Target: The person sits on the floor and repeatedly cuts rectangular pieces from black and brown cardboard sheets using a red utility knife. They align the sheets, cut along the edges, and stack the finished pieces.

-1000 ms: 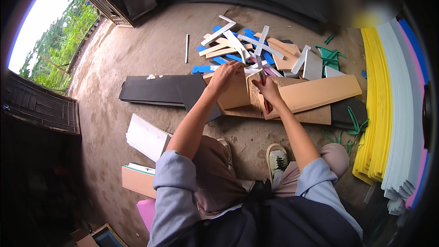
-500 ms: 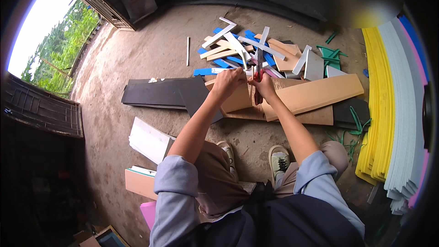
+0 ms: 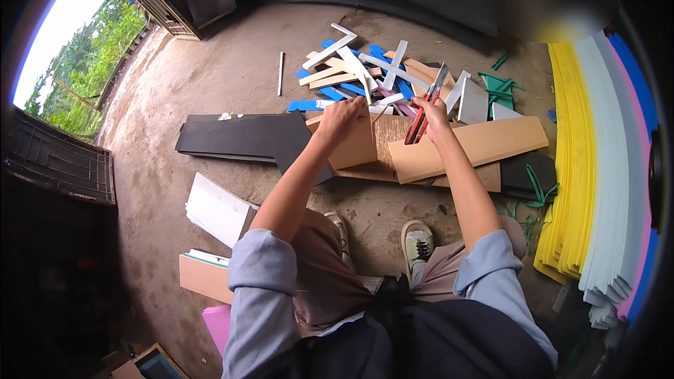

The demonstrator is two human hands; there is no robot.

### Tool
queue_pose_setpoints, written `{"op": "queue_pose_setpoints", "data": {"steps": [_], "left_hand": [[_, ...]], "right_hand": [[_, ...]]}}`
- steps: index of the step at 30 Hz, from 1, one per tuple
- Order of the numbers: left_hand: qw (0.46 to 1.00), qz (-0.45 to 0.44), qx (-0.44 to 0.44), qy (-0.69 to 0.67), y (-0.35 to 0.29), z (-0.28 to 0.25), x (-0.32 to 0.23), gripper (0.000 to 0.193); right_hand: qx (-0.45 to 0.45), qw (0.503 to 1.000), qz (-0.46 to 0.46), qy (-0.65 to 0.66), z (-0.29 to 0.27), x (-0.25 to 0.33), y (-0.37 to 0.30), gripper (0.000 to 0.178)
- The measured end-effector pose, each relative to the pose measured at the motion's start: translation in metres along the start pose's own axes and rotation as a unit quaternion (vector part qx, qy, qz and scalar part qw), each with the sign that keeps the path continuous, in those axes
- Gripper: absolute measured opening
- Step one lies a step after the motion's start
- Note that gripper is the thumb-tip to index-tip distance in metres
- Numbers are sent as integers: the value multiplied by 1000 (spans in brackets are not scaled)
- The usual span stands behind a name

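Right hand (image 3: pixel 437 116) had pulled off to the right since half a second before, taking the red-handled tool (image 3: pixel 415 128) with it. Back then the tool stood nearly upright just beside the other hand; now it leaned, metal end up and to the right, with a clear gap between the two hands. That right hand had its fingers wrapped around the tool, no question there.

Left hand (image 3: pixel 342 119) hadn't really gone anywhere. Its fingers were curled in, but honestly I couldn't tell if they were pinching anything. Right below it was a tan foam-looking piece (image 3: pixel 359 146), and a long tan board (image 3: pixel 484 146) lay under the right wrist, running off to that hand's right. Black sheets (image 3: pixel 235 135) were left of the left hand, same spot as before.

Just beyond both hands sat a messy heap of offcuts (image 3: pixel 386 68), white, blue and tan, looking unchanged. Well off to the right of the right hand: a yellow stack (image 3: pixel 572 161).
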State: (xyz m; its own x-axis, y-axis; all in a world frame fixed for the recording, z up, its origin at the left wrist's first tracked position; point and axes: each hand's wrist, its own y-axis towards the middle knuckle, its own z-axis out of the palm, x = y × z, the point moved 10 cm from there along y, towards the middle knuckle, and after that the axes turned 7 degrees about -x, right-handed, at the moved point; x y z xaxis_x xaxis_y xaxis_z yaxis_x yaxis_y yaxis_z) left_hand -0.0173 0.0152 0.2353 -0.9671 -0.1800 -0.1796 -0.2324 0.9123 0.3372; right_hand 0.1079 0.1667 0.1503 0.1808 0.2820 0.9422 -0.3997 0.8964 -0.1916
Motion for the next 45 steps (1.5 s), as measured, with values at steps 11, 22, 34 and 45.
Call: {"op": "queue_pose_setpoints", "data": {"steps": [11,22,34,45], "left_hand": [[996,40,-67,-42,6,-19,-17,29],[995,29,-83,-48,9,-16,-13,26],[992,-25,95,-75,12,22,-8,27],[984,-71,100,-126,2,28,6,23]], "right_hand": [[18,897,-213,-387,12,-74,-117,18],[59,823,-169,-539,20,-103,-118,20],[116,769,-88,-622,17,-159,-94,20],[110,778,39,-617,-1,-206,-89,23]]}}
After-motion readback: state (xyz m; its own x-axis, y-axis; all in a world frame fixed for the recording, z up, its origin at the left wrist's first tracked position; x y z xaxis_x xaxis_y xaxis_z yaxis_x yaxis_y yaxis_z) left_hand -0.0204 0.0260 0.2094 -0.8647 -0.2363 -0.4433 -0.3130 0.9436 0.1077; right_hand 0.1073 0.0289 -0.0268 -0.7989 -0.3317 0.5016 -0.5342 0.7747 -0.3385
